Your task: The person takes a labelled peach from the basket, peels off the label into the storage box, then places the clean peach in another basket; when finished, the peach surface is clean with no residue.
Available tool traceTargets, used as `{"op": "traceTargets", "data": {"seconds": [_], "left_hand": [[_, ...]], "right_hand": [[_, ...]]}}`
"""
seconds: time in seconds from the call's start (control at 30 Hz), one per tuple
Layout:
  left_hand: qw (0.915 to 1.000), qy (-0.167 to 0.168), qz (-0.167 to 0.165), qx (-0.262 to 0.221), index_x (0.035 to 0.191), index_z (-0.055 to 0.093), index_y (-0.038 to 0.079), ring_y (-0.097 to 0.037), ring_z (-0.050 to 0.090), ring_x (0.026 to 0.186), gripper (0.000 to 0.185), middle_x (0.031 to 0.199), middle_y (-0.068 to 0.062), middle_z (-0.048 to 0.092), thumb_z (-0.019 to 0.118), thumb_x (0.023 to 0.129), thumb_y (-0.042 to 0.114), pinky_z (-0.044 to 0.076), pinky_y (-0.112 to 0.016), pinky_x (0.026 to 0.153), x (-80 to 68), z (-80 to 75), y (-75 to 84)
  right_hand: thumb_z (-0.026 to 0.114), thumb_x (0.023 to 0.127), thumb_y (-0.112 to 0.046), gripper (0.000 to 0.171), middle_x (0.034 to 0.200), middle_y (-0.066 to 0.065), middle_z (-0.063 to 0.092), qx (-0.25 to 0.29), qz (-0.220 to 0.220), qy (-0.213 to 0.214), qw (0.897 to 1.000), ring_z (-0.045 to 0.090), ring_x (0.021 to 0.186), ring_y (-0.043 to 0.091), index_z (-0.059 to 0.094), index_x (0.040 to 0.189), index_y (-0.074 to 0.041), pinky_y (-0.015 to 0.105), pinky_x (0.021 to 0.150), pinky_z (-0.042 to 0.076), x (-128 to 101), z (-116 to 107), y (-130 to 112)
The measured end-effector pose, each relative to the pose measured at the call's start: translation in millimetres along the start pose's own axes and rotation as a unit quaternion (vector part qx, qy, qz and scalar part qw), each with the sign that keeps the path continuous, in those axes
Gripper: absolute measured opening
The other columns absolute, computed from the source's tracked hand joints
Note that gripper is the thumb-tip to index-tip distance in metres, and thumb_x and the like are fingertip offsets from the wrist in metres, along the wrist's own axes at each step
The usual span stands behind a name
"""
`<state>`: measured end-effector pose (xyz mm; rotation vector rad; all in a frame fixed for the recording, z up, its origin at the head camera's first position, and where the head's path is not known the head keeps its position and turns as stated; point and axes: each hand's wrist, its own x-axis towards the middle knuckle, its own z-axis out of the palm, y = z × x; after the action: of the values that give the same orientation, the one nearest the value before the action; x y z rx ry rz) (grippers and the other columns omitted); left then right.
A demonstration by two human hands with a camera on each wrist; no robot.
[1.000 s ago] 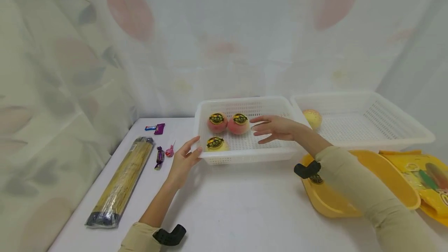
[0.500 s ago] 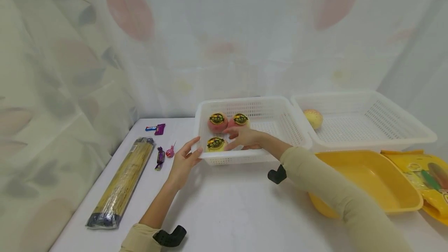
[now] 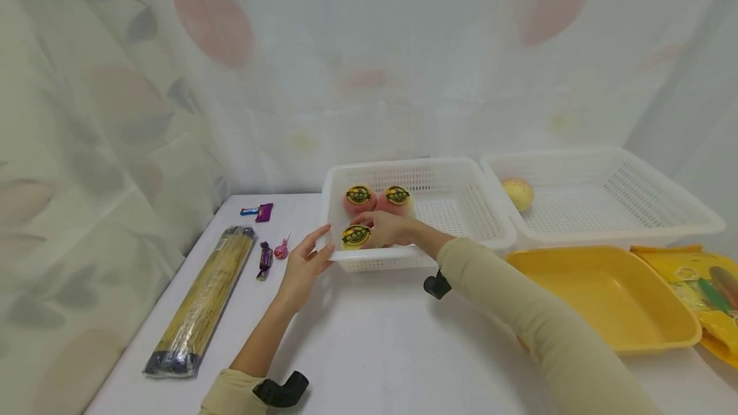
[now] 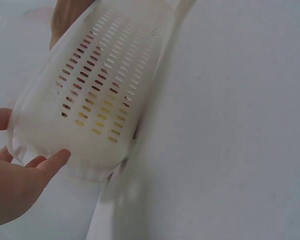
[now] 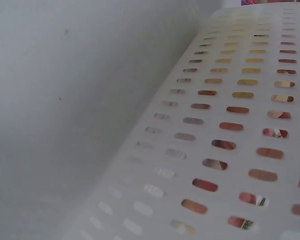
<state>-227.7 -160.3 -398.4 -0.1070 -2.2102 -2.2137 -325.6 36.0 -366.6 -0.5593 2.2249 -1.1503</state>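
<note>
R hand (image 3: pixel 385 228) is inside the basket (image 3: pixel 455 175), fingers curled over the yellow fruit (image 3: pixel 355 236) at front-left corner; firm grip not confirmed. L hand (image 3: pixel 305 263) steadies the basket corner, fingers relaxed against the wall. Step: picking the fruit. Next move needs a secure hold, then a lift clear of the rim w/o knocking the two peaches (image 3: pixel 377 200) behind.

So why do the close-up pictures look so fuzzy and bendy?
Left wrist view: the white basket sits very close, so it bulges and curves, with the left hand soft at the edge. Right wrist view: only blurry basket slots. Head view: even light, faint shadows, slightly hazy.
</note>
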Motion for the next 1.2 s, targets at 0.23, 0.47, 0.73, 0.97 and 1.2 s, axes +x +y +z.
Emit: {"op": "traceTargets", "data": {"seconds": [0.23,0.47,0.73,0.97,1.2], "left_hand": [[1.0000,0.006,-0.002,0.000,0.144,0.040,0.008,-0.035,0.050,0.119,0.048,0.147,-0.014,0.033,0.054,0.098,0.010,0.048,-0.032,0.092,-1.9,-2.1,-2.1],[0.9999,0.015,-0.007,0.001,0.143,0.042,0.008,-0.024,0.056,0.108,0.047,0.144,-0.014,0.037,0.055,0.097,0.008,0.049,-0.029,0.091,-3.9,-2.5,-3.4],[0.9999,0.009,-0.012,0.002,0.144,0.041,0.009,-0.031,0.053,0.114,0.049,0.142,-0.016,0.040,0.055,0.097,0.009,0.049,-0.028,0.092,-1.8,-1.9,-1.0],[0.9999,0.008,-0.008,0.001,0.144,0.041,0.010,-0.033,0.051,0.116,0.048,0.141,-0.018,0.041,0.056,0.097,0.010,0.046,-0.035,0.096,-0.7,-2.8,-1.7],[0.9999,-0.003,-0.003,-0.010,0.144,0.040,0.009,-0.039,0.045,0.122,0.049,0.146,-0.016,0.036,0.056,0.097,0.012,0.047,-0.032,0.095,0.5,-2.0,-1.2]], "right_hand": [[0.077,0.078,-0.002,0.061,0.116,0.003,0.059,0.002,0.003,0.008,1.000,0.051,0.074,0.014,0.054,0.133,-0.016,0.023,0.054,0.046,-1,1,0],[0.084,0.071,-0.004,0.075,0.133,0.012,0.047,0.041,-0.015,-0.001,0.999,0.055,0.104,0.023,0.051,0.137,-0.017,0.042,0.079,0.056,-20,-18,-22],[0.084,0.072,-0.010,0.073,0.126,-0.001,0.054,0.019,-0.104,0.007,0.994,0.050,0.106,0.023,0.052,0.136,-0.021,0.031,0.078,0.051,-75,-39,-61],[0.086,0.071,-0.019,0.073,0.137,-0.002,0.048,-0.021,-0.140,-0.001,0.990,0.048,0.119,0.027,0.053,0.136,-0.020,0.036,0.092,0.049,-129,-19,-42],[0.087,0.069,-0.024,0.075,0.135,-0.001,0.050,-0.013,-0.074,-0.004,0.997,0.045,0.121,0.034,0.053,0.136,-0.020,0.047,0.098,0.043,-168,11,8]]}}
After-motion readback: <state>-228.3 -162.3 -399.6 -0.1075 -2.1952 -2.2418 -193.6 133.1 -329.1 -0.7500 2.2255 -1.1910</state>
